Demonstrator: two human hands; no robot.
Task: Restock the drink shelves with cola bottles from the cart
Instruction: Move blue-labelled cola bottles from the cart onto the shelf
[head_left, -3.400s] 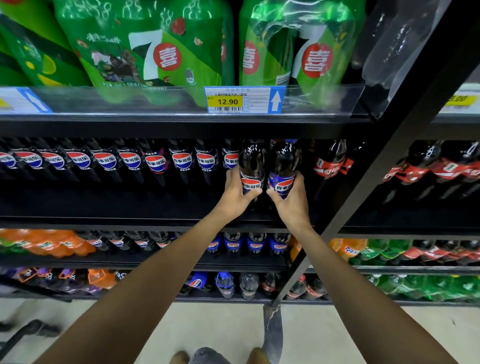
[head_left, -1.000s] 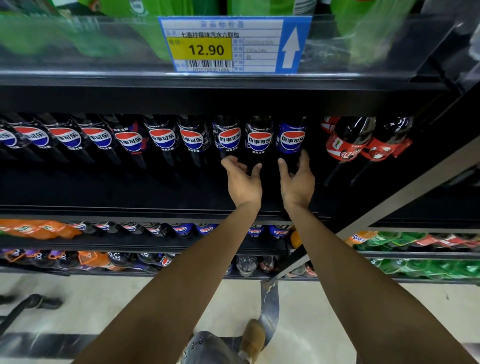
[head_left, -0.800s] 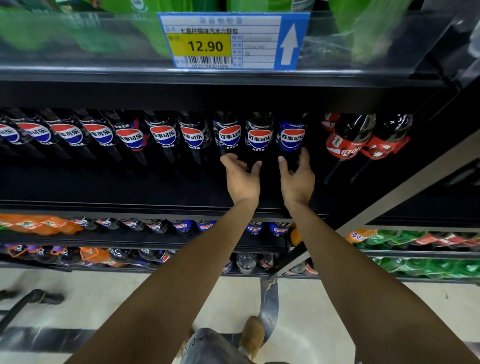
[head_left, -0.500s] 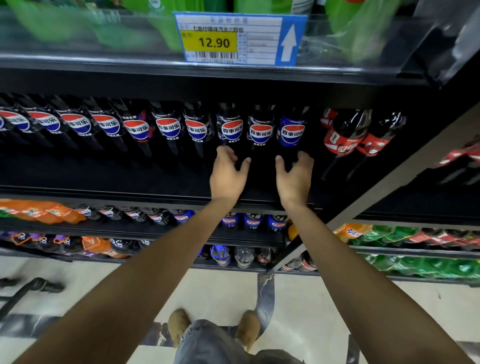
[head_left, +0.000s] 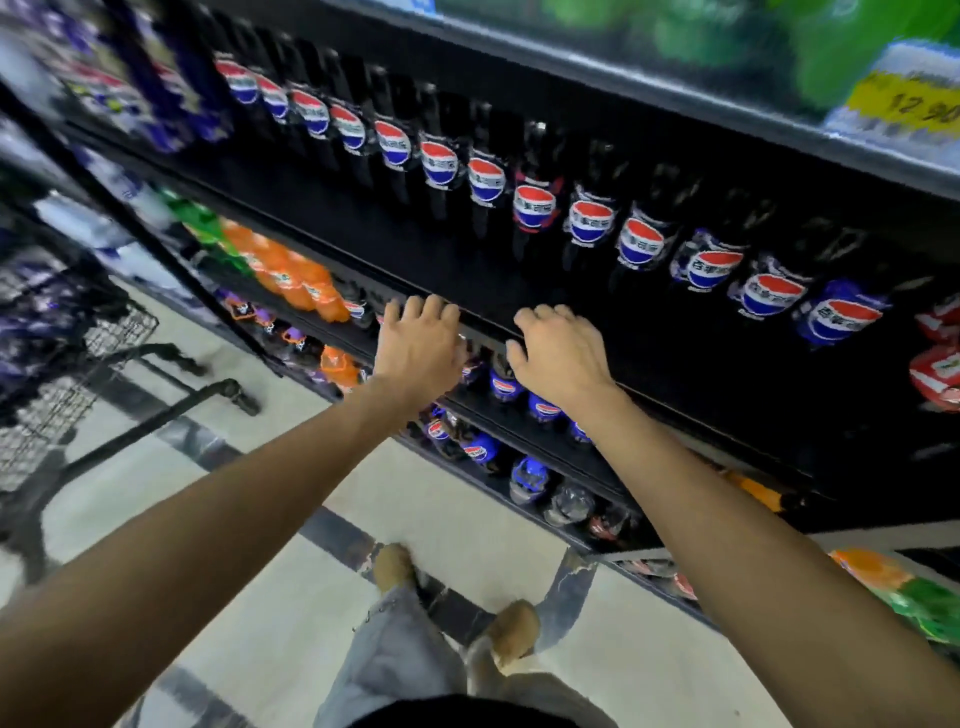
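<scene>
Supermarket aisle, pale tiled floor, tall black drink racks tilting across the whole frame. Pepsi cola bottles stand in one long row at the back of the middle shelf, running from upper left to the right edge, with plenty of bare shelf in front of them.

Both hands are empty. Left hand and right hand sit side by side, a little apart, fingers loosely curled over the shelf's front lip, near centre frame and gripping nothing.

So I'd say this is the gap between loads, with the placing done for now and a fresh pick due. The wire cart is at the left edge. The dark bluish shapes in it are probably more bottles, but it's too blurry to swear to.

Next move calls for a turn left, a reach down into the cart, and one bottle in each hand.
</scene>
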